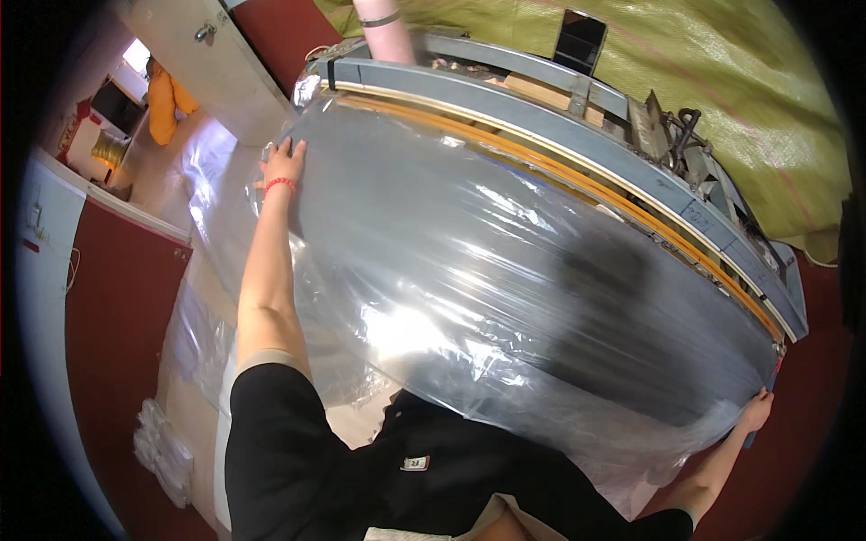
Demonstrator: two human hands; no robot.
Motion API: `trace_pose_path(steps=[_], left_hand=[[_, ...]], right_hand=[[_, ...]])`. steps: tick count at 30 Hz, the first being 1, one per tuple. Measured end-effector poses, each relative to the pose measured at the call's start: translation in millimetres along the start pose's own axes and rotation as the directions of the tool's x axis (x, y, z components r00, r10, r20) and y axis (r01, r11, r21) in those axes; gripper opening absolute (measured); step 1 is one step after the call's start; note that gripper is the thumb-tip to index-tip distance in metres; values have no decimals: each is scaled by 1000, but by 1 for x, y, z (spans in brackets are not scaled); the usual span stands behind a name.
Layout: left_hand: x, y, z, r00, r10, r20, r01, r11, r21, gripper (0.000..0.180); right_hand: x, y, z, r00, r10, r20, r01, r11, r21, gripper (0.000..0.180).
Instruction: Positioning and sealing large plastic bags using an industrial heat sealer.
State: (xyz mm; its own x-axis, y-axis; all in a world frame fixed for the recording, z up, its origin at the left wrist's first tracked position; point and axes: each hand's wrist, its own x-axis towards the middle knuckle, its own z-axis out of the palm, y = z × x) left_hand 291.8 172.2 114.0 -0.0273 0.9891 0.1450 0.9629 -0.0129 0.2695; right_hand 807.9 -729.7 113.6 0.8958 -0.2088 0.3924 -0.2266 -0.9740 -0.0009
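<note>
A wide sheet of clear plastic film (pixel 433 243) is stretched across a grey surface in front of me, wrinkled and full of glare. At its far left edge my left hand (pixel 284 165), with a red bead bracelet, lies on the film with its fingers spread. My right hand (pixel 756 411) is at the far right edge, fingers closed on the film's border. Near that hand a dark blue piece shows partly. The film's near edge hangs down in front of my body. Along the far side runs a long grey-blue metal frame (pixel 487 104) with an orange strip (pixel 577 180).
A pink cylinder (pixel 383 34) stands behind the frame. Metal clamps or tools (pixel 681 135) lie at its right end. Behind hangs a yellow-green woven sheet (pixel 704 81), with a dark phone-like slab (pixel 579 41) against it. More film (pixel 203 176) trails left by the door (pixel 216 63).
</note>
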Motion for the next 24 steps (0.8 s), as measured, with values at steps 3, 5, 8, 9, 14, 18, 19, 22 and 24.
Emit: trace_pose_path(steps=[3,5,8,9,14,18,19,22,24], left_hand=[[21,-25,8,986,91,-138,-115,978,-175,49],[11,-33,-11,954,128,-273,-231,892,-388,41],[-13,-63,-46,897,68,-436,-345,723,-598,30],[-20,-82,-55,890,5,-456,-329,698,-636,25],[-28,-255,68,914,248,-322,-341,899,-275,24],[-79,-258,131,965,252,-69,-253,968,2,22],[-101,-262,111,976,213,-35,-209,974,89,22],[-112,-288,63,989,69,-128,-66,997,29,18],[-111,-314,32,921,-111,-373,20,971,-238,13]], right_hand=[[19,12,13,997,-32,71,32,999,7,45],[34,30,17,989,-25,143,12,996,88,58],[55,64,9,995,95,41,-103,947,306,73],[48,53,-6,993,120,-1,-116,962,246,72],[60,40,1,996,2,-94,37,912,409,50],[63,35,4,971,-209,-117,239,877,418,35],[61,6,-4,948,-279,-151,317,850,420,33],[48,-47,-30,884,-450,-122,453,767,455,31],[51,-87,-45,850,-499,-170,512,707,488,30]])
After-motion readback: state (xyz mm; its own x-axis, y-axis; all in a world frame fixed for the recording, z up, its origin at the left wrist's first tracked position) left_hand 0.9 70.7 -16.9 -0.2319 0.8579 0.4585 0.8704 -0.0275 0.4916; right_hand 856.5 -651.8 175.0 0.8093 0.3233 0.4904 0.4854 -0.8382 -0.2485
